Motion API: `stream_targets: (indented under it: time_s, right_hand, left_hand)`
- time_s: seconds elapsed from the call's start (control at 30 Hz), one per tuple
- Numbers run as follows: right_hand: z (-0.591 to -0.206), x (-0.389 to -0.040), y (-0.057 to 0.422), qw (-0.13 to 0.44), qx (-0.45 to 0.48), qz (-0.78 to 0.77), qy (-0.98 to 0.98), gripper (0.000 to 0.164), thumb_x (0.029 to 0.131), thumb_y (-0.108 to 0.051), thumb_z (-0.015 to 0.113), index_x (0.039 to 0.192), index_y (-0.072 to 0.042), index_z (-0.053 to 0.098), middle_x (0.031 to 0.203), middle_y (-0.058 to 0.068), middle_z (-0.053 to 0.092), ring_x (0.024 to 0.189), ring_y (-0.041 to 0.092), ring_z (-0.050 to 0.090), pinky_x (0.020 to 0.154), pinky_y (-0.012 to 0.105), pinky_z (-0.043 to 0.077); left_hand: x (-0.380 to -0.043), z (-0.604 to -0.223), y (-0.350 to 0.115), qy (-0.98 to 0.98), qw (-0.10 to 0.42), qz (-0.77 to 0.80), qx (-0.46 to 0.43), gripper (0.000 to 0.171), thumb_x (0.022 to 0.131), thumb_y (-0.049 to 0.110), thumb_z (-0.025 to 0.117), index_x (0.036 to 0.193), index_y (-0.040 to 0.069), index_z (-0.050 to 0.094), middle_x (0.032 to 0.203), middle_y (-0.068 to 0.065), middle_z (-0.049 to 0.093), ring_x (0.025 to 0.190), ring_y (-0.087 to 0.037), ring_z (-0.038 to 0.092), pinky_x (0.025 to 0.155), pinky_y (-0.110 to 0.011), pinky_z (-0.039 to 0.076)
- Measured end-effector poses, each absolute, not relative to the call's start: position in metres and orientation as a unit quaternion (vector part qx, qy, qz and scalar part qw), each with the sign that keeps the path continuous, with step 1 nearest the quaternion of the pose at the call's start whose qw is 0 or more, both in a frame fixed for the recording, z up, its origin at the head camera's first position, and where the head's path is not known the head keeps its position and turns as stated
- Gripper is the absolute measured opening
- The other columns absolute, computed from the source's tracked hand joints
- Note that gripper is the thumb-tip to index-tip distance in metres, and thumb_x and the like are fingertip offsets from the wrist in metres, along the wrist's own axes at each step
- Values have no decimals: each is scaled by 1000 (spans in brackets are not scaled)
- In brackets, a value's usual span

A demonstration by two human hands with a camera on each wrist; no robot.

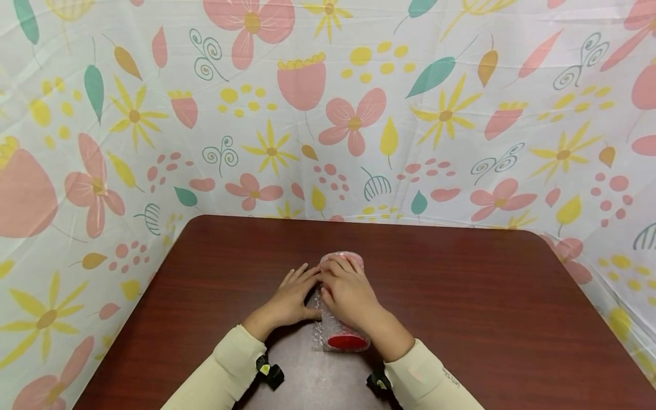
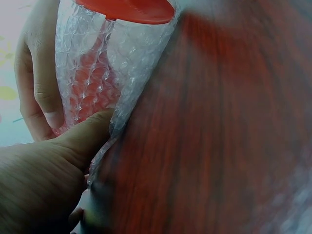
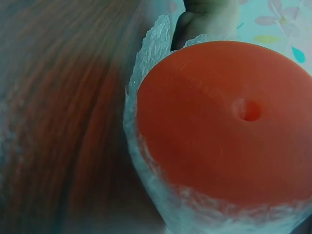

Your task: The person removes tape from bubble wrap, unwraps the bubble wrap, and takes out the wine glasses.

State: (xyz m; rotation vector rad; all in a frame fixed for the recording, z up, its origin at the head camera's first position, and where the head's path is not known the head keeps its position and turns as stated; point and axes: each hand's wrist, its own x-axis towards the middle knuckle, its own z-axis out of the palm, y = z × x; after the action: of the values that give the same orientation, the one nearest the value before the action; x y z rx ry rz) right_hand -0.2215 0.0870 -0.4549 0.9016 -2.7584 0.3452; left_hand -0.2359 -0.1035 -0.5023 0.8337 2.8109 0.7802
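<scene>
A red object wrapped in bubble wrap (image 1: 335, 322) lies lengthwise near the middle of the table, with a round flat red end (image 1: 348, 342) towards me. In the right wrist view that red disc (image 3: 195, 131) has a small hole. My right hand (image 1: 351, 293) lies over the roll from the right, its fingers curved round the top. On the left side my left hand (image 1: 289, 302) has extended fingers reaching the far end, close to the right fingertips. Its thumb (image 2: 90, 131) presses the bubble wrap near a loose edge. Wrap hides most of the object's shape.
The dark reddish-brown table (image 1: 487, 319) extends on both sides. A floral curtain (image 1: 359, 114) hangs behind it and along the sides. Black straps with small devices (image 1: 270, 373) sit at the cuffs of cream sleeves (image 1: 220, 370).
</scene>
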Motion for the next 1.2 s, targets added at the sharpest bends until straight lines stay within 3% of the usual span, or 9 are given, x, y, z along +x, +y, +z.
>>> stream_targets:
  time_s: [0.7, 1.2]
  right_hand:
    - [-453, -221, 94, 113, 299, 125, -939, 29, 95, -20, 65, 122, -15, 73, 136, 6, 61, 141, 29, 43, 120, 57, 24]
    - [-453, -218, 97, 104, 284, 91, -949, 32, 97, -25, 60, 126, -16, 71, 144, 3, 58, 147, 29, 38, 122, 58, 22]
  left_hand:
    - [-236, -505, -105, 928, 61, 249, 271, 88, 83, 47, 79, 155, 16, 40, 165, -3, 32, 156, -37, 17, 124, -60, 12]
    - [-235, -504, -104, 926, 64, 253, 273, 91, 82, 49, 79, 156, 16, 39, 165, -4, 32, 156, -39, 16, 124, -62, 13]
